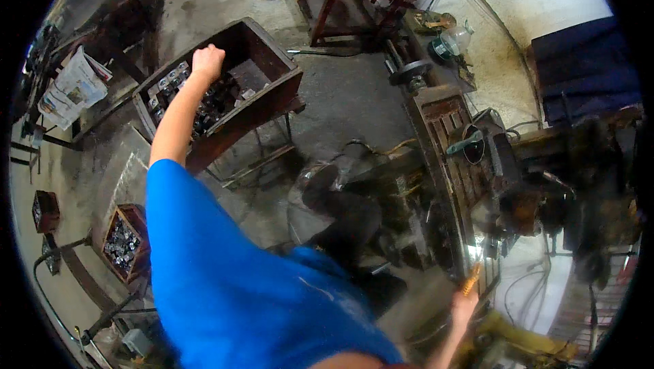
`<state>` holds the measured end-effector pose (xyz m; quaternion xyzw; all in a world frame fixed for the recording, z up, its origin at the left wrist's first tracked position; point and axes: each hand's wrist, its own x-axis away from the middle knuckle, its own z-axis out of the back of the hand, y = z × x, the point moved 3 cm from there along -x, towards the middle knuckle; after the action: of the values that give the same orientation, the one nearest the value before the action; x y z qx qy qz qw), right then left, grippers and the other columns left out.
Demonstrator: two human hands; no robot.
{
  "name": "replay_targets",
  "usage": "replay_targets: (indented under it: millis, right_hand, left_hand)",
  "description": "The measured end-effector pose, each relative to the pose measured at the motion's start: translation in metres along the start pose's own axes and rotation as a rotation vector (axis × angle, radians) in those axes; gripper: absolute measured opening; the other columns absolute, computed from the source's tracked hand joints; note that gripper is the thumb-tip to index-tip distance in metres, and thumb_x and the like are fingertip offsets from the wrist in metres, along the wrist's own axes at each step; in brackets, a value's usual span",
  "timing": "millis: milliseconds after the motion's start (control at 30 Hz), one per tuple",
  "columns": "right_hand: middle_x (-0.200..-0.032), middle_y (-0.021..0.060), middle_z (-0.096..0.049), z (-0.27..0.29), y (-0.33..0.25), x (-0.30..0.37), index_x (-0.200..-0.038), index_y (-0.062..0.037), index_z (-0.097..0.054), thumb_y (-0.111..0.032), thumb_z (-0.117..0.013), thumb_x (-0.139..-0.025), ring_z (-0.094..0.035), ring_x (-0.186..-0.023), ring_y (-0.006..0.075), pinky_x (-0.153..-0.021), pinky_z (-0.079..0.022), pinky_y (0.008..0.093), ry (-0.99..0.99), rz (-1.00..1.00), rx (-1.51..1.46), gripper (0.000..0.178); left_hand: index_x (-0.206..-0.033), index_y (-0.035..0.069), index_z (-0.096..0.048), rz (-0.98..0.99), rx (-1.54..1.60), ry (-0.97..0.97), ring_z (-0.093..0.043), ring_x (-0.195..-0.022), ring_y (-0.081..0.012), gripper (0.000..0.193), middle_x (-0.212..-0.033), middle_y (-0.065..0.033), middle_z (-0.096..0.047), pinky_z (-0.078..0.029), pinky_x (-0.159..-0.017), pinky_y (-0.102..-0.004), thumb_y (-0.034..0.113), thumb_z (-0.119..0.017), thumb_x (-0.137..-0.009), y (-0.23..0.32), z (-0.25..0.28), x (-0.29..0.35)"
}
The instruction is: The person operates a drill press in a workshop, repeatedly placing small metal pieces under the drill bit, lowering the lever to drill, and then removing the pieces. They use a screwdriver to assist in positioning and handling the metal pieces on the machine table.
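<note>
Left hand [207, 62] is closed in a fist over small metal parts [204, 106] near the wooden crate's [272, 93] far left edge | right hand [464, 306] is wrapped around an orange-handled tool [471, 279] | parts are best lifted straight up, clear of the crate wall, with the tool kept steady.

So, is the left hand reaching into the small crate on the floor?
No, the left hand is closed as a fist over the large wooden box of metal parts on a stand.

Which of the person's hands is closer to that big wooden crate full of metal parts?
Left. The left hand is a closed fist right over the wooden crate, above its metal parts. The right hand is far off at the lower right, holding a thin orange tool.
</note>
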<state>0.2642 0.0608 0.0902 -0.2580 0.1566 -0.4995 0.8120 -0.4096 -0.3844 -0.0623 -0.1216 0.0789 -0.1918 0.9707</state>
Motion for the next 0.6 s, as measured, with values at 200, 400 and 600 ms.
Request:
replay_targets:
  millis: [200,400,600]
  right_hand:
    - [-0.050,0.0012,-0.038,-0.001,-0.010,0.007,-0.058,0.0017,-0.041,-0.008,-0.047,-0.056,-0.033,-0.045,0.0110,-0.041,-0.030,0.0293,-0.020,-0.129,-0.011,0.011]
    - [-0.051,0.0002,-0.036,-0.009,-0.018,-0.002,-0.060,-0.0004,-0.041,-0.010,-0.047,-0.057,-0.032,-0.048,0.0112,-0.043,-0.028,0.0304,-0.024,0.021,0.098,0.012]
    - [-0.052,-0.0003,-0.034,-0.010,-0.003,-0.003,-0.063,0.0005,-0.041,-0.012,-0.048,-0.058,-0.031,-0.051,0.0113,-0.044,-0.028,0.0298,-0.016,0.093,0.033,0.015]
  left_hand:
    - [-0.088,0.010,-0.063,0.299,0.260,0.081,-0.061,-0.084,-0.0302,0.026,-0.089,-0.0133,-0.063,-0.049,-0.069,-0.0421,0.027,-0.064,-0.069,-0.074,0.042,0.033]
    - [-0.098,0.014,-0.064,0.298,0.396,0.087,-0.058,-0.093,-0.0293,0.033,-0.098,-0.0115,-0.062,-0.047,-0.078,-0.0394,0.030,-0.066,-0.070,-0.079,0.049,0.073]
    - [-0.078,0.006,-0.061,0.315,0.189,0.118,-0.062,-0.078,-0.0323,0.014,-0.082,-0.0161,-0.063,-0.049,-0.066,-0.0431,0.015,-0.057,-0.068,-0.053,0.028,0.070]
